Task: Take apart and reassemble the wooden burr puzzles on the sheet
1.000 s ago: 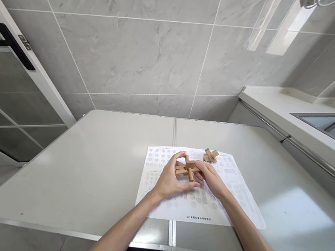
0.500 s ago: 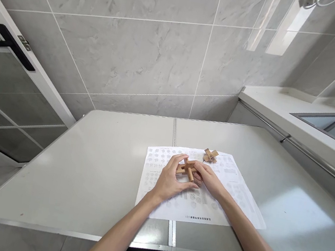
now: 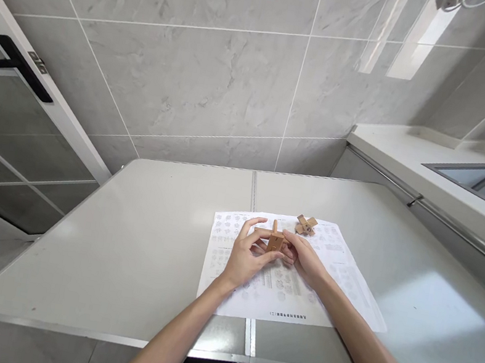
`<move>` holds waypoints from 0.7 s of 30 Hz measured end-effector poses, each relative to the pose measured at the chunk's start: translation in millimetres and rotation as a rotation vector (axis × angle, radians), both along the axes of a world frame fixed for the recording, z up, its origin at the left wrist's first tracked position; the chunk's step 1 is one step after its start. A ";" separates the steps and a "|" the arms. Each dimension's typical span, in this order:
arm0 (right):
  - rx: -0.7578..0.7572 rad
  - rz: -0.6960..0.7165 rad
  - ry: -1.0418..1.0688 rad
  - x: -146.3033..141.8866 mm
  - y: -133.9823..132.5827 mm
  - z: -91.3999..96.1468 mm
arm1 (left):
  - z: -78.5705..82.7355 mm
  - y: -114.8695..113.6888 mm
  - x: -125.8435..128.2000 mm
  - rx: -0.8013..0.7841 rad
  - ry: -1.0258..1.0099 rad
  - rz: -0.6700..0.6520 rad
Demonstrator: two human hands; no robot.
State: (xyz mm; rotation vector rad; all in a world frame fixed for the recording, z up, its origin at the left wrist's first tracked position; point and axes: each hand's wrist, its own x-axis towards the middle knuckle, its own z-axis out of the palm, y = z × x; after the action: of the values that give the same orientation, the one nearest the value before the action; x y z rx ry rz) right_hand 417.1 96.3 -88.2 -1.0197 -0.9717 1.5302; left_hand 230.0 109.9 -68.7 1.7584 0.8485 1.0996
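Between my two hands is a wooden interlocking puzzle (image 3: 275,242), held above a printed sheet (image 3: 244,301). My left hand (image 3: 247,256) grips it from the left, thumb at its lower edge and a finger along its top, the index finger raised. On the other side, my right hand (image 3: 303,257) pinches the puzzle's right end with thumb and fingers. A square block face with a dark mark points toward me, and a rod sticks up behind it. Some of the puzzle is hidden by my fingers. A second wooden puzzle (image 3: 306,225), cross-shaped, lies on the sheet's far edge.
The sheet lies across the centre seam of a white folding table (image 3: 116,259). A tiled wall (image 3: 213,82) stands behind it. To the left is a door with a black handle (image 3: 14,65); to the right, a counter (image 3: 416,156) with a metal rail (image 3: 450,227).
The puzzle in my hands has been turned: the rod that pointed toward me now points up and away, and a square face fronts me. My left index finger has lifted.
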 end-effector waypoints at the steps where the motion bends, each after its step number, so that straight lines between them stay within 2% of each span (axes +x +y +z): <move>1: -0.002 -0.002 0.015 0.1 0.6 -0.7 | 0.4 0.0 0.1 -0.013 -0.007 0.002; 8: -0.034 -0.103 0.060 2.9 7.2 -6.9 | 0.7 0.0 2.4 -0.069 -0.050 0.018; 13: -0.073 -0.172 0.116 5.9 11.8 -7.1 | -1.5 6.0 2.1 -0.080 -0.078 0.142; 17: -0.086 -0.203 0.176 7.1 11.8 -3.6 | -6.7 16.3 -2.4 -0.149 -0.056 0.164; 21: -0.079 -0.226 0.188 8.1 11.4 -1.7 | -11.5 27.2 -13.0 -0.025 0.117 0.305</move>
State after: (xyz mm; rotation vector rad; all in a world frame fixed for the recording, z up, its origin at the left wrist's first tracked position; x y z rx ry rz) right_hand 425.2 107.7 -89.9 -0.9856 -0.6471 1.4549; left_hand 217.1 137.2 -80.2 1.7231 1.2285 1.1821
